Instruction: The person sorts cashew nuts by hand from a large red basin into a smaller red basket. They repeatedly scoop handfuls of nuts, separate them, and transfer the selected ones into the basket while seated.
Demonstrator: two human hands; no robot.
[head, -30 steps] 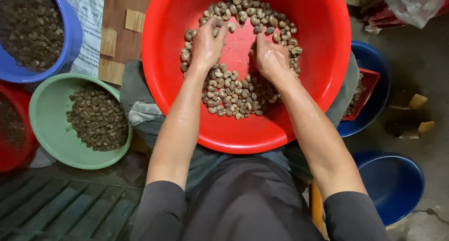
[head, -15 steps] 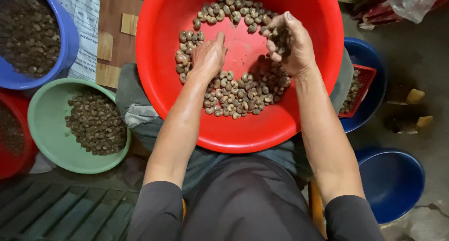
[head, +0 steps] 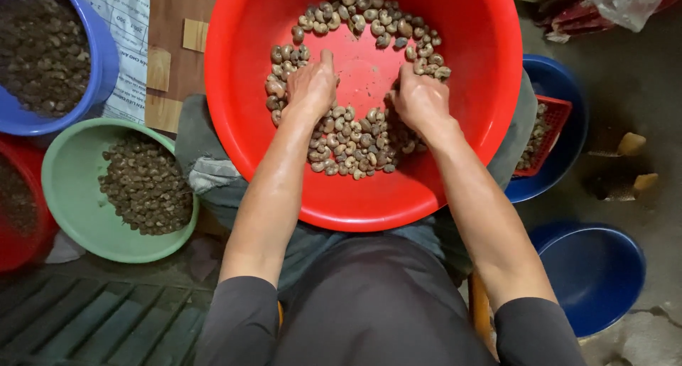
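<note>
Sorting through pale curved nuts (head: 355, 149) in a big red basin (head: 469, 174) held on the lap. Left of the hands, a green bowl (head: 71, 195) of darker nuts, a blue tub (head: 99, 60) beyond it. Left hand (head: 311, 89) palm down, fingers together on the nuts; right hand (head: 420, 99) curled and dug in, grip hidden. Likely mid-rake, gathering the pile nearer. Right of the hands, blue bowls (head: 593, 273).
</note>
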